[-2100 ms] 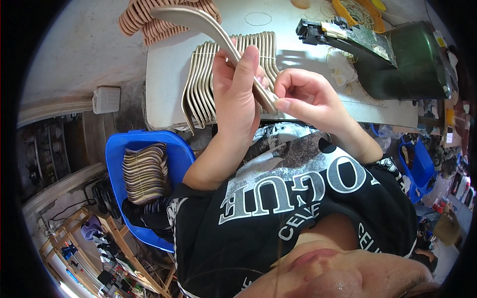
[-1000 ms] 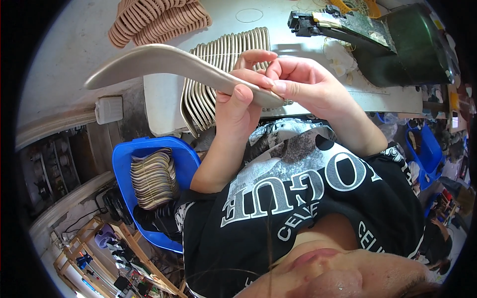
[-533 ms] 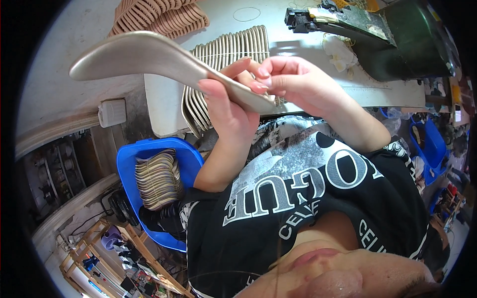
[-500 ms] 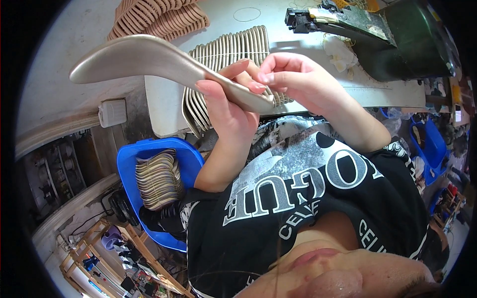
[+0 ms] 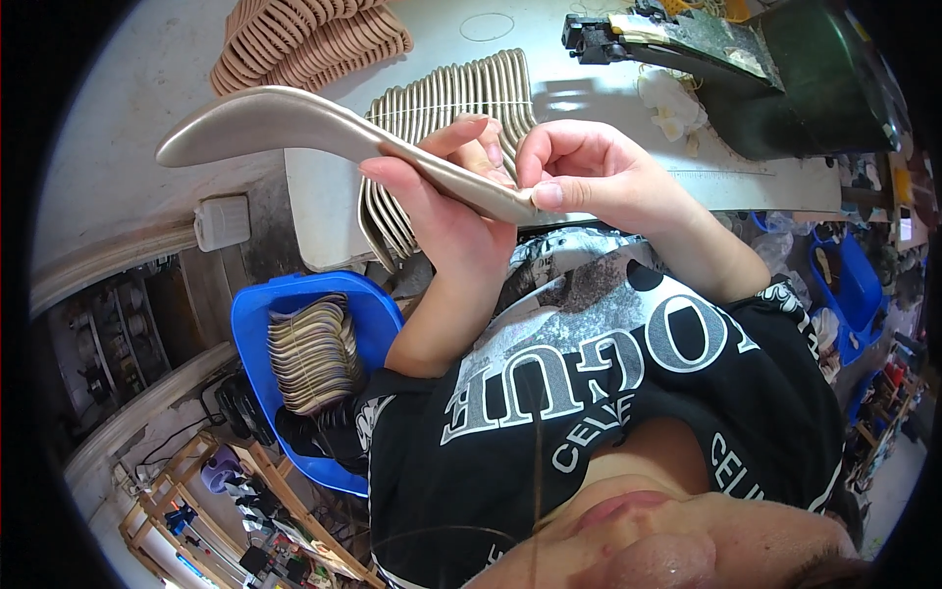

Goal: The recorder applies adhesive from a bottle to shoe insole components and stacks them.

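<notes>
A shiny champagne-gold shoe insole (image 5: pixel 285 118) is held up in front of me, its broad curved end pointing left. My left hand (image 5: pixel 456 196) grips its narrower part, thumb on the near edge and fingers on the far edge. At the narrow end, my right hand (image 5: pixel 594 177) is closed in a pinch, thumb and forefinger on the insole's tip. Behind my hands, on the table, stands a bundle of similar gold insoles (image 5: pixel 442 93) tied with thin string; my hands hide part of it.
The white table (image 5: pixel 628 108) also carries rows of pinkish-tan insoles (image 5: pixel 304 39) at the far left and a dark green machine (image 5: pixel 805 83) at the far right. A blue bin (image 5: pixel 378 304) at my lower left holds another tied insole bundle (image 5: pixel 312 353). Crumpled white scraps (image 5: pixel 675 103) lie near the machine.
My right hand has come down slightly and now pinches the insole's narrow end, where it was just above before. The insole's broad end has shifted a little right and down.
</notes>
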The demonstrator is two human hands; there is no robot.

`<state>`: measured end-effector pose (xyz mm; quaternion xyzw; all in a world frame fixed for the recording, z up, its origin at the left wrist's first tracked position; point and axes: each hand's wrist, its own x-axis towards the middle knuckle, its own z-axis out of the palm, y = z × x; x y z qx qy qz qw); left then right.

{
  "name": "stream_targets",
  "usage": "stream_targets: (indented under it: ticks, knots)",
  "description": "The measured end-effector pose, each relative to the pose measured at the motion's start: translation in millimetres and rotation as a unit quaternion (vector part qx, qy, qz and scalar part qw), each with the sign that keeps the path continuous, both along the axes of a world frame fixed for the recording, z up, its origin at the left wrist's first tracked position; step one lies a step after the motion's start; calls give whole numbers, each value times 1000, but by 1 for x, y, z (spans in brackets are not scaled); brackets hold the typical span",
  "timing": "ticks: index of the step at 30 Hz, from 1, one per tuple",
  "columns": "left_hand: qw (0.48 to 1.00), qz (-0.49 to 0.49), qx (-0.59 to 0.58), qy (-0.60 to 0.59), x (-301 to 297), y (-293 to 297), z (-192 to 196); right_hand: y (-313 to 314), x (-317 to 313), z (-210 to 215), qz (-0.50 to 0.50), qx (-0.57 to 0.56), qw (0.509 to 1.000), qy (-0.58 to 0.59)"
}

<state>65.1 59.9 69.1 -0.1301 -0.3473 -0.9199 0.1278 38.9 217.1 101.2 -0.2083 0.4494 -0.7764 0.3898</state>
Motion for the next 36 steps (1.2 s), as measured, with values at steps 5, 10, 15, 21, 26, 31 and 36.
stream_targets:
  ticks: [5,10,15,21,26,31,36]
  knots:
    - [1000,8,12,-17,6,6,6,-1,1,-6,-3,-61,998,-9]
    - [996,28,29,-75,11,9,14,-10,6,-9,15,-91,992,-81]
    - [991,46,8,-123,16,8,21,-6,5,-10,57,-95,987,-116]
    - [976,74,-12,-206,17,9,26,-7,4,-11,55,-115,984,-127]
    - [980,74,10,-182,18,10,22,-7,3,-14,91,-83,975,-186]
    - [990,55,-86,-98,18,13,32,-1,-3,-21,148,-32,959,-241]
    - [988,68,-44,-131,15,12,30,-6,2,-21,150,-67,948,-272]
